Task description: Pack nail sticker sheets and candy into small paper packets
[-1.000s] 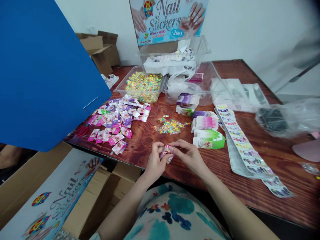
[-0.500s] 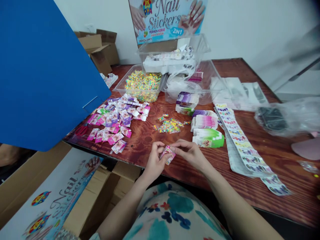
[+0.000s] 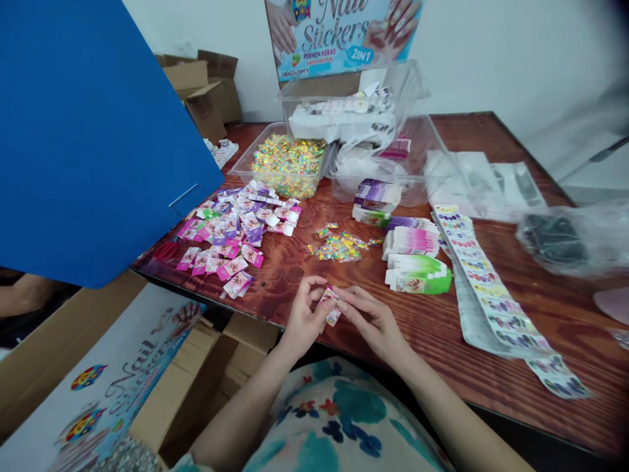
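Observation:
Just above the table's near edge, my left hand (image 3: 305,314) is closed around a small pink-and-white printed box (image 3: 332,305). My right hand (image 3: 369,320) pinches the same box from the other side with thumb and fingers. Some shiny yellow and green bits show at the box's lower end. Beyond my hands lies a small heap of wrapped candies (image 3: 341,246). To its right are flat stacks of box blanks, one green (image 3: 420,274) and one pink (image 3: 411,242). On the left spreads a pile of small pink and purple boxes (image 3: 236,226).
A clear tub of candies (image 3: 285,167) and a tub of sticker strips (image 3: 344,118) stand at the back. Long sticker strips (image 3: 496,295) lie on the right. A large blue panel (image 3: 98,144) blocks the left side. Red scissors (image 3: 166,250) lie near it; cartons stand below.
My right hand's fingers have shifted lower along the box and sit closer to my left hand. The whole view has swung slightly left.

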